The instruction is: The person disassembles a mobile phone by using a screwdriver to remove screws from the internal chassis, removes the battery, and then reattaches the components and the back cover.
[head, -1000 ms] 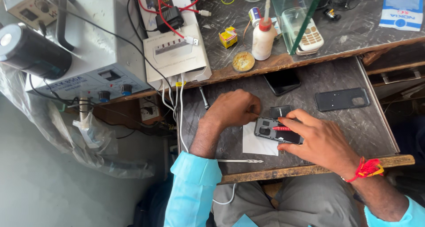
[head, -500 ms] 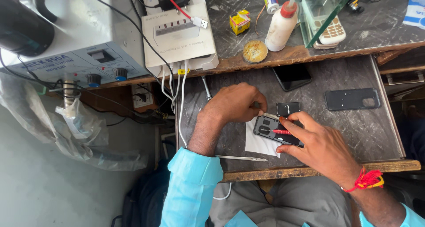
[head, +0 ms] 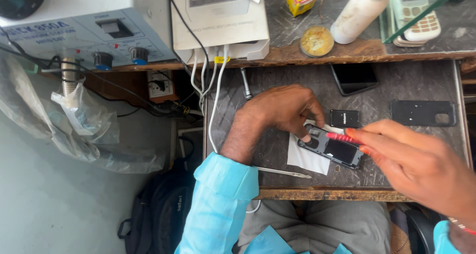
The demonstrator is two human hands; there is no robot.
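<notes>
An opened phone body (head: 331, 147) lies face down on a white paper sheet (head: 306, 160) on the grey lower worktop (head: 396, 93). My left hand (head: 282, 108) presses its fingertips on the phone's upper left corner and holds it still. My right hand (head: 416, 162) grips a thin red-handled tool (head: 342, 137) whose tip rests on the phone's inner frame. A small black battery (head: 345, 118) lies just above the phone.
Metal tweezers (head: 282, 172) lie near the front wooden edge. A black phone case (head: 424, 112) and a dark phone (head: 354, 78) sit further back. On the upper shelf stand a rework station (head: 89, 33), a white box (head: 220, 18), a white bottle (head: 359, 11) and a round tin (head: 316, 41).
The view has moved closer and shifted down. Both hands stay on the phone, with the red tool still at its inner frame.
</notes>
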